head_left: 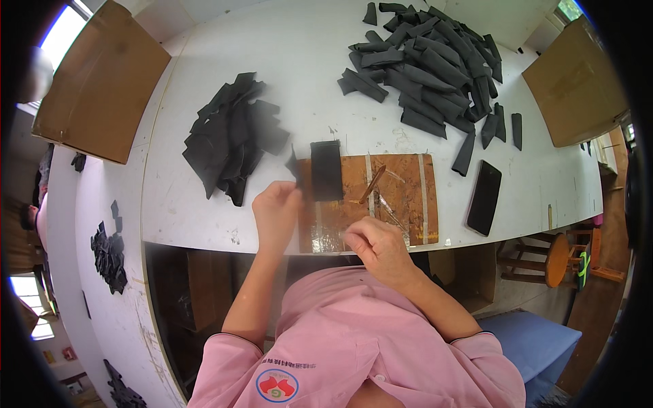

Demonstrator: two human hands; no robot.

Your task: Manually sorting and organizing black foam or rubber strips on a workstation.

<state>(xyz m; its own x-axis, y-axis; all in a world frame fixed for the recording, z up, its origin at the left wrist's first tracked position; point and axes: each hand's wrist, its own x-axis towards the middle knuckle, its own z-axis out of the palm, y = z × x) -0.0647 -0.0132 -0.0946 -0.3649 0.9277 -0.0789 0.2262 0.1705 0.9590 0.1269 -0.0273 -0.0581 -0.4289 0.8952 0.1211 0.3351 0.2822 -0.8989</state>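
Note:
My left hand (275,211) is closed at the left edge of a worn brown board (422,197), pinching a small dark fabric piece (292,167) that is blurred by motion. My right hand (382,250) is curled over the board's near edge, thumb and fingers together; whatever they hold, if anything, is hidden. A black fabric rectangle (326,171) lies flat on the board's upper left. To its right rests a thin brown stick (373,185). Beyond my left hand is a loose heap of flat black fabric pieces (228,139).
Many folded black fabric tubes (435,61) are piled at the far right of the white table (306,88). A black phone (484,197) lies right of the board. Cardboard boxes stand at the left (102,81) and right (578,81). A wooden stool (556,260) is beyond the right edge.

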